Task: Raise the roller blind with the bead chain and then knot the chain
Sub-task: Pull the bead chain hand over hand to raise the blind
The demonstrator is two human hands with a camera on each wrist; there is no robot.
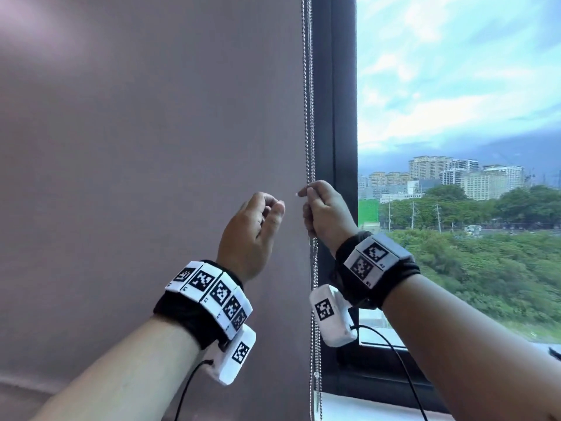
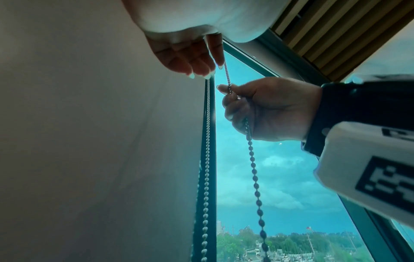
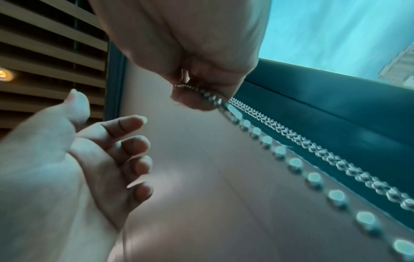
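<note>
Bead chain (image 1: 309,117) hangs in two strands along the right edge of the roller blind (image 1: 151,147), which is down and covers the pane left of the dark window frame (image 1: 343,117). Right hand (image 1: 326,212) pinches one strand between thumb and forefinger, its other fingers curled round it. Left hand (image 1: 253,230), just left of the chain, holds nothing, fingers loosely bent.

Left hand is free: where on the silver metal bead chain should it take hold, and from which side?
Pinch the taut strand of the silver metal bead chain just above the right hand, which already grips it. Bring the left hand in from the blind side: the dark window frame crowds the other.
</note>
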